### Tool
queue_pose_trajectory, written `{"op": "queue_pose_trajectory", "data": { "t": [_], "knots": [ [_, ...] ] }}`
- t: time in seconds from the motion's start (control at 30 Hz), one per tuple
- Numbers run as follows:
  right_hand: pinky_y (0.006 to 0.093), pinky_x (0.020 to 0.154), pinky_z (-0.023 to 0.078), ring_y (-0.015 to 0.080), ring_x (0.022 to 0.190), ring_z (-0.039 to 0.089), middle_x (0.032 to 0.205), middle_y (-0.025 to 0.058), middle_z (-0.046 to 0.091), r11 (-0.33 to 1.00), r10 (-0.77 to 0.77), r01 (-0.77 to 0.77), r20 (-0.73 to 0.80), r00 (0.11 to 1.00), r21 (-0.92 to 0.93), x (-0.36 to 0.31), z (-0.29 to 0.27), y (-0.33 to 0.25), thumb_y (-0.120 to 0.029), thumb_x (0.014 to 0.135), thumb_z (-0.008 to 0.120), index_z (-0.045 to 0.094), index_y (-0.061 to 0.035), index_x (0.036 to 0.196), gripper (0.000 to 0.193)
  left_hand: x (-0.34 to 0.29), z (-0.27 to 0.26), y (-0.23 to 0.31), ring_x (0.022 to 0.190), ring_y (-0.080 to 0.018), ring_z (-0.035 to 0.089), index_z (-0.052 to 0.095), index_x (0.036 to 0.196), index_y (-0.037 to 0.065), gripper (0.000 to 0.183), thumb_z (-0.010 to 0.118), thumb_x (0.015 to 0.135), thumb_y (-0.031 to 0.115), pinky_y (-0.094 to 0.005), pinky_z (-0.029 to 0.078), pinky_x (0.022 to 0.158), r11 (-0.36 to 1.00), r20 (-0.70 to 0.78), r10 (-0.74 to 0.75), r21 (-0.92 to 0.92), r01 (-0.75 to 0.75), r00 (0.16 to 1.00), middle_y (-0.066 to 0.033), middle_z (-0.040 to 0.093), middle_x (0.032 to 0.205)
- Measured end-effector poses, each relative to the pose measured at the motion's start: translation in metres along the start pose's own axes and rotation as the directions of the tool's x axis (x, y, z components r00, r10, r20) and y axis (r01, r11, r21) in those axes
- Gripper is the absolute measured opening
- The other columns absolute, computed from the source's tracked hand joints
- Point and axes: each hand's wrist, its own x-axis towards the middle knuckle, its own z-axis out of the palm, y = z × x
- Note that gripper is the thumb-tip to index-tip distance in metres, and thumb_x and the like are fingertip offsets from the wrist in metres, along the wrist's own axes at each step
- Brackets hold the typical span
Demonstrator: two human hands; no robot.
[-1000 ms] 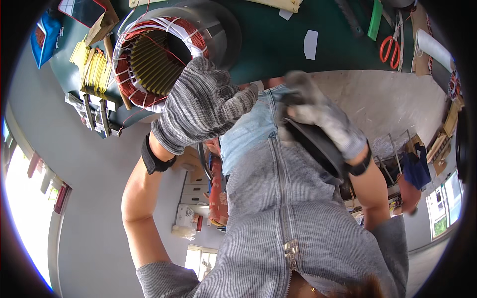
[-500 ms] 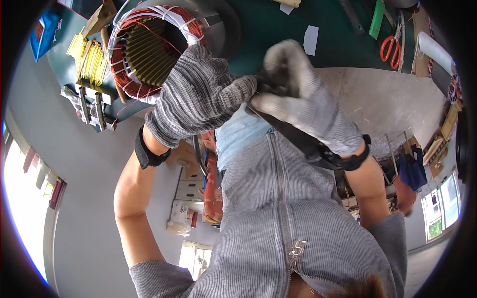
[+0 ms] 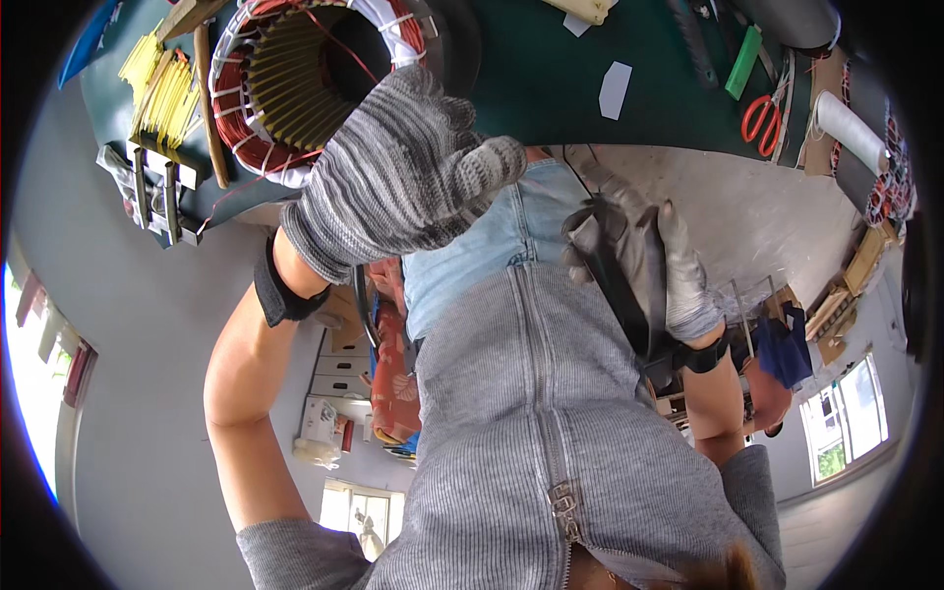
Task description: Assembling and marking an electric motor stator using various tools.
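We are holding our left hand (image 3: 408, 172), in a grey knit glove, raised in front of the motor winding (image 3: 305, 84), just below and to the right of its open mouth; the fingers are curled loosely and we cannot make out anything inside them, so it is probably only hovering there. The motor winding itself is lying on the green bench (image 3: 531, 74) with its opening turned toward us, copper coils and white lacing showing around the rim, likely so that the slots can be reached. Our right hand (image 3: 639, 261), gloved too, is pressing against our grey zipped top, well right of the winding, with a black strap (image 3: 615, 285) running across its palm; whether the fingers are gripping that strap or just resting on it, we cannot tell. Left of the winding, yellow strips (image 3: 162, 84) and a metal tool (image 3: 147, 192) are lying at the bench edge. Far right of it, red scissors (image 3: 762, 113) and a green marker (image 3: 744, 61) are sitting, small and bent by the lens. Our left glove is hiding the winding's lower right rim.
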Motion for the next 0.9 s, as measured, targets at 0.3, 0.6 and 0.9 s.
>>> {"op": "queue_pose_trajectory", "data": {
  "t": [0.3,0.6,0.9],
  "knots": [
    [0.0368,0.072,0.052,0.0275,0.088,0.059,0.103,0.0175,0.056,0.999,0.014,-0.005,0.244,0.97,-0.038,-0.003,0.012,-0.001,-0.068,0.069,0.057,0.037,0.0005,0.127,0.092,0.001,0.012,-0.003,0.059,-0.0252,0.052,0.062,0.095,0.009,0.034,0.069,0.063,0.007,-0.037,0.041,0.056,0.994,-0.11,0.007,-0.112,-0.019,0.994,-0.0052,0.05,0.063],
    [0.0302,0.073,0.05,0.0203,0.079,0.058,0.09,0.0091,0.058,-0.271,-0.662,0.469,0.516,0.544,-0.841,0.023,0.076,-0.021,-0.009,0.062,0.075,0.052,-0.0051,0.095,0.04,-0.001,0.014,-0.005,0.063,-0.0268,0.055,0.061,0.098,0.009,0.033,0.069,0.067,0.012,-0.0385,0.045,0.059,0.995,-0.173,0.091,-0.033,-0.098,0.981,-0.0074,0.053,0.064],
    [0.0351,0.078,0.047,0.0268,0.082,0.06,0.082,0.0076,0.061,-0.332,-0.667,0.477,0.56,0.491,-0.814,0.001,0.067,-0.019,-0.012,0.061,0.077,0.054,-0.006,0.09,0.038,-0.006,0.0,0.007,0.06,-0.0263,0.054,0.061,0.099,0.009,0.034,0.07,0.067,0.012,-0.0386,0.046,0.058,0.999,-0.107,-0.038,-0.025,0.036,0.994,-0.0069,0.051,0.061]
  ]
}}
